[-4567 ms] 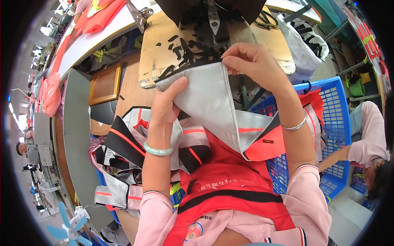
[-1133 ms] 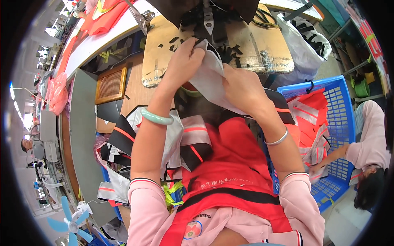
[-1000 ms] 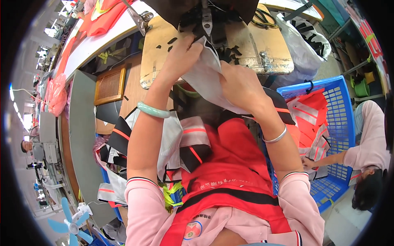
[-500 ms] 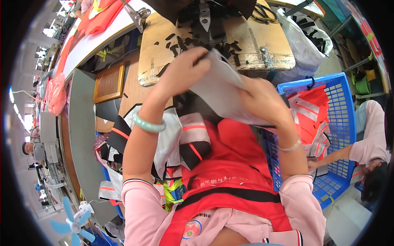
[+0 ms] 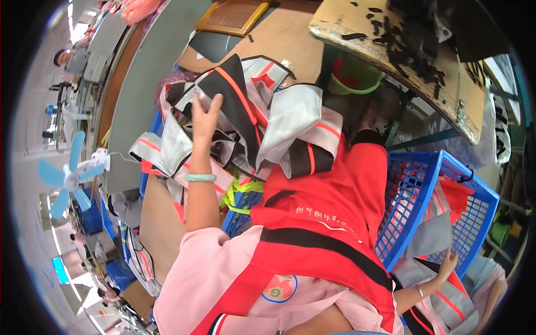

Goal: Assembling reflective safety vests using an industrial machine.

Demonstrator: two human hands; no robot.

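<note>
My left hand [image 5: 205, 116] is raised over a pile of reflective vest pieces on my left side, thumb and fingers apart, nothing held. Under and beside it lie a black piece with an orange stripe [image 5: 234, 84] and a silver-grey piece [image 5: 293, 114], part of the pile hanging over my lap. My right hand [image 5: 448, 263] reaches to the blue plastic basket [image 5: 410, 206] on my right. Its fingers are stretched out at the lower edge of a grey fabric piece [image 5: 430, 237] lying in the basket, and do not appear to grip it.
Black scraps [image 5: 385, 39] litter the wooden machine table [image 5: 346, 25] at the upper right, with a green tub [image 5: 352, 84] beneath. More striped pieces [image 5: 446, 304] lie by my right forearm. Part of another person [image 5: 491, 290] shows at the far right. A blue fan [image 5: 71, 180] stands left.
The grey-white piece that both hands held before the machine has left them. My right hand moved down to the basket, my left to the pile. The view has swung left.
</note>
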